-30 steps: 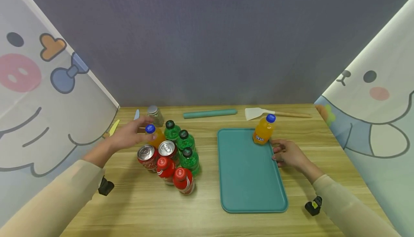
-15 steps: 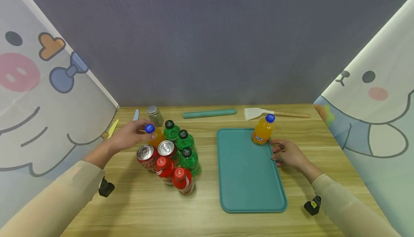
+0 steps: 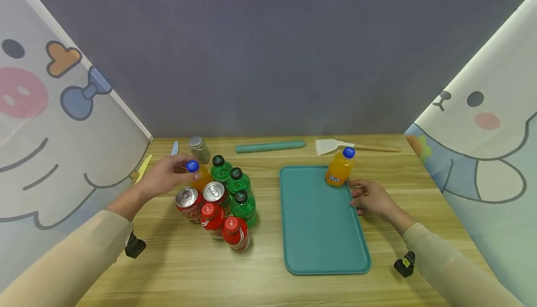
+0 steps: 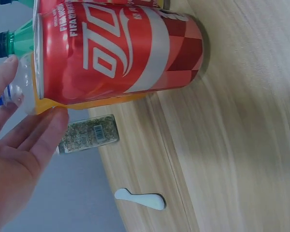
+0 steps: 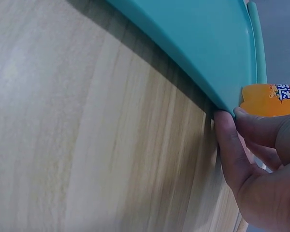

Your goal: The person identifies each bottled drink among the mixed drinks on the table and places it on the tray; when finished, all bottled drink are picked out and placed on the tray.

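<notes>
In the head view my left hand is at the far left of a drinks cluster. Its thumb and fingers curl round the upper part of an orange soda bottle with a blue cap. A red cola can stands in front of that bottle in the left wrist view and hides much of it. My right hand pinches the right rim of a teal tray, thumb at the top edge and a finger under it. A second orange soda bottle stands in the tray's far right corner, near the fingers.
Beside the held bottle stand several green bottles, another cola can and two red bottles. Behind lie a glass spice jar, a teal rolling pin, a white spatula and small knives.
My left fingers have drawn in round the orange soda bottle's top. The right hand keeps its hold on the tray. The whole head view has slid slightly left.
</notes>
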The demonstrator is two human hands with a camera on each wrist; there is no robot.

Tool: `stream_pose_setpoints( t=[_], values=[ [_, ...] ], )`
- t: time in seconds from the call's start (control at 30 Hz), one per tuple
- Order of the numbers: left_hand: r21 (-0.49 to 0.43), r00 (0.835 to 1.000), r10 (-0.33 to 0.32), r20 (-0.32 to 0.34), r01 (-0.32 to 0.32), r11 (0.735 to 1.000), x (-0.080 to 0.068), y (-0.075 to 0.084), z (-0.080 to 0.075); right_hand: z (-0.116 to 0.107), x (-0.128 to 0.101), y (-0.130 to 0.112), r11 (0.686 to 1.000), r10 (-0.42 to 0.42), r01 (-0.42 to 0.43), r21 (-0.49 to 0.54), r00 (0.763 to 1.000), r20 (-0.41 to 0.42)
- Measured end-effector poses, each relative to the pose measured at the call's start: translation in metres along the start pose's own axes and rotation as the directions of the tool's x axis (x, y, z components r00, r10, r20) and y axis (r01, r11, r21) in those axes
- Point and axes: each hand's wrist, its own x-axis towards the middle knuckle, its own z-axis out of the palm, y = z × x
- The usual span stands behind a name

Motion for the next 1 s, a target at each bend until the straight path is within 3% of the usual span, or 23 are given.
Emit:
stream_pose_setpoints(
  t=[0.4, 0.6, 0.8, 1.0],
  values=[
    [-0.014, 0.993, -0.012, -0.121, 0.011, 1.000, -0.006, -0.004, 0.002, 0.001, -0.001, 0.001, 1.000, 0.002, -0.002, 0.012, 1.000, 0.001],
    [0.002, 0.988, -0.028, -0.152, 0.028, 1.000, -0.009, 0.002, -0.003, 0.000, -0.001, 0.001, 1.000, 0.007, -0.007, 0.011, 1.000, -0.002],
    [-0.036, 0.979, 0.015, -0.204, -0.023, 0.999, -0.011, 0.016, -0.009, -0.001, -0.002, 0.001, 1.000, -0.002, 0.002, 0.008, 1.000, -0.005],
    [-0.033, 0.958, 0.073, -0.278, -0.085, 0.996, -0.014, 0.028, -0.016, 0.000, -0.001, 0.000, 1.000, 0.000, 0.000, 0.012, 1.000, -0.005]
  ],
)
